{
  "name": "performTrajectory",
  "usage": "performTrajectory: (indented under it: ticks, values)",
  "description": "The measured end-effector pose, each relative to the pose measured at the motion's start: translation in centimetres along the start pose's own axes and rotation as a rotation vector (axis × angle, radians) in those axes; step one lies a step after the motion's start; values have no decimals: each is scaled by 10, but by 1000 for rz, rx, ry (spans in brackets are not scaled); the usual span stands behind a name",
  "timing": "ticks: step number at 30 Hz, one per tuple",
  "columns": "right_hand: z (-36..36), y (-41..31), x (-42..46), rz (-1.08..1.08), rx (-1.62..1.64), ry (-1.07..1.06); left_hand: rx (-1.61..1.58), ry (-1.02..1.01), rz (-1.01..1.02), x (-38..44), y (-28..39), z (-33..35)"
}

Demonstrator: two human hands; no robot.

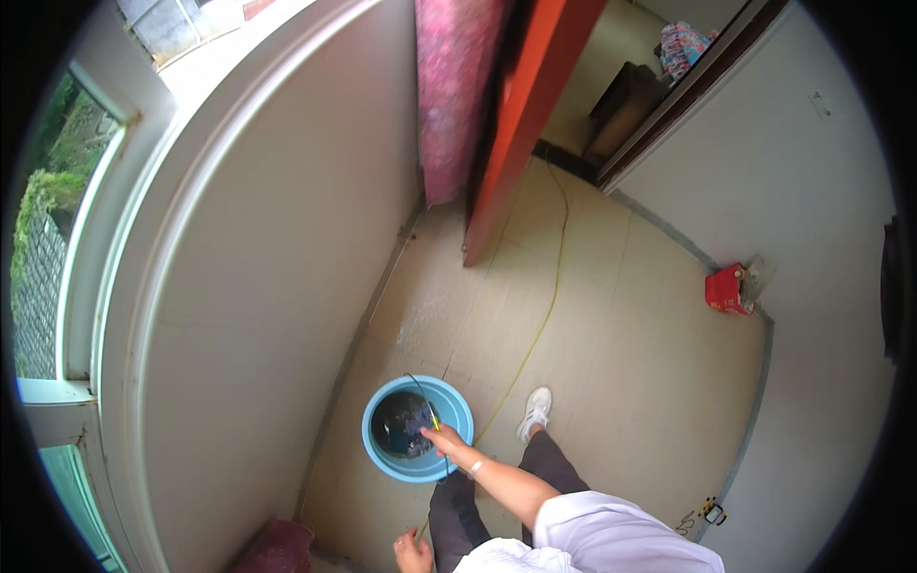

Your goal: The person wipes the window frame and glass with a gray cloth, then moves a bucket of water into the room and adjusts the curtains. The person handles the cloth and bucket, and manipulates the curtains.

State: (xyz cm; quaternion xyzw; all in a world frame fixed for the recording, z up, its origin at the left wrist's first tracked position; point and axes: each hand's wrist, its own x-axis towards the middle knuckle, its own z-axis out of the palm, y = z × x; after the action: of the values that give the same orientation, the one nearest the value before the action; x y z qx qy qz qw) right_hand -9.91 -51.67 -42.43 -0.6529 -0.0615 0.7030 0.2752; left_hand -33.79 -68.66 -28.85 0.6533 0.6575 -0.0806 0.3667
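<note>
A light-blue plastic bucket point(458, 408) is in front of me, beside the low wall under the window. Dark water point(390, 430) lies in it, with what looks like a dark cloth point(419, 424) partly in the water. My right hand point(448, 439) is closed around the yellow grip of the wire bail handle point(421, 387), which stands up across the bucket. Whether the base touches the floor cannot be told. Lower down, my left hand point(413, 553) hangs by my left leg, its fingers loosely apart and nothing visible in them. A yellow cord shows close beside it.
The yellow cord point(551, 308) runs along the floor point(645, 372) to the doorway. An orange-red door point(516, 143) stands ajar beside a pink curtain point(458, 93). A red container point(727, 289) is by the right wall, a small yellow-black device point(712, 511) at lower right, maroon fabric point(276, 548) at lower left.
</note>
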Motion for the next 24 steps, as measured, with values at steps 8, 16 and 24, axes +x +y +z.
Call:
performTrajectory:
  ticks: [8,16,24]
  values:
    - [-161,-93,-199,-328,-206,-89,-200,140,-126,-14,138,-59]
    - [-333,-216,-306,-552,-343,104,-216,237,121,42,273,-83]
    - [-504,-380,-338,-896,-181,517,-142,13,-68,143,315,-68]
